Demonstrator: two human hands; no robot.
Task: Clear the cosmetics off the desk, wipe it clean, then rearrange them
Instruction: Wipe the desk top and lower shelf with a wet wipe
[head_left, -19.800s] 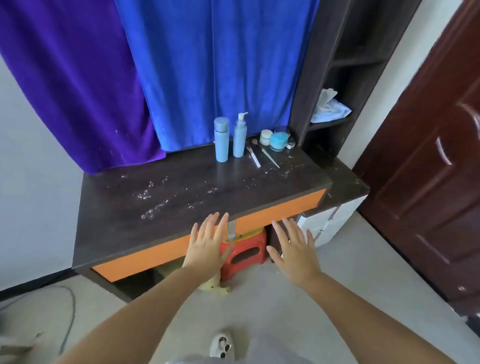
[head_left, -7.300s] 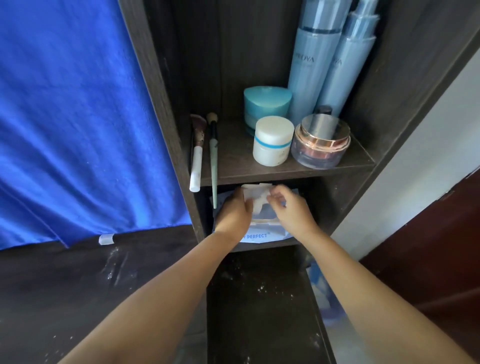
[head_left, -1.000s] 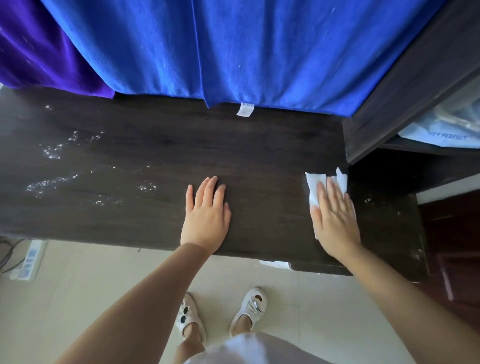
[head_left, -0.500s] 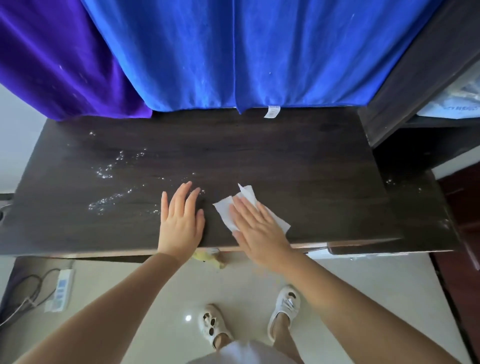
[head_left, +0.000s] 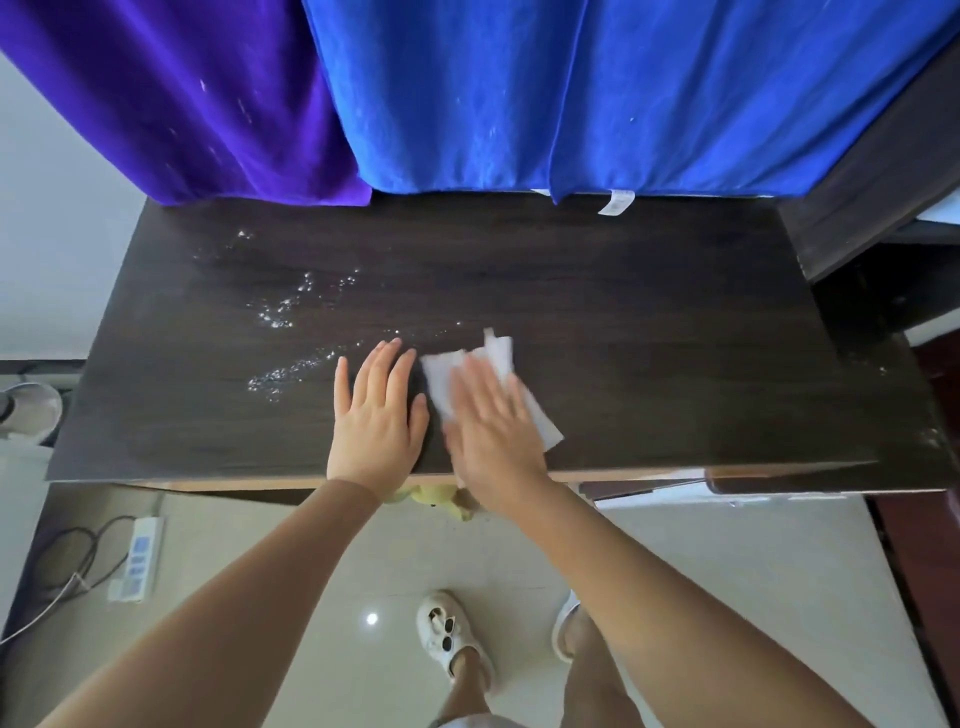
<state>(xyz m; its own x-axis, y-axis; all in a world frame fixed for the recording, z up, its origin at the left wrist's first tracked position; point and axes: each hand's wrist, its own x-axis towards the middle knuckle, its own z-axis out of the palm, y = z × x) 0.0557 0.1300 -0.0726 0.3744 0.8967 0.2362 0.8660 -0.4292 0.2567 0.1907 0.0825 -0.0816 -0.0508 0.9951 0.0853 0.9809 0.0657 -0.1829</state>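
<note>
The dark wooden desk (head_left: 649, 332) fills the middle of the view with no cosmetics on it. White specks and smears (head_left: 283, 317) lie on its left half. My right hand (head_left: 491, 415) presses flat on a white wipe (head_left: 441, 379) near the front edge, fingers spread and blurred with motion. My left hand (head_left: 376, 410) rests flat on the desk right beside it, fingers apart, holding nothing. More specks (head_left: 270, 382) sit just left of my left hand.
A blue cloth (head_left: 597, 93) and a purple cloth (head_left: 171, 88) hang behind the desk. A dark shelf unit (head_left: 872, 187) stands at the right with a lower dusty side surface (head_left: 883, 395). A power strip (head_left: 136, 558) and cables lie on the floor at left.
My right hand slid the wipe from the desk's right end leftward to the middle, next to my left hand. The view has shifted left along the desk.
</note>
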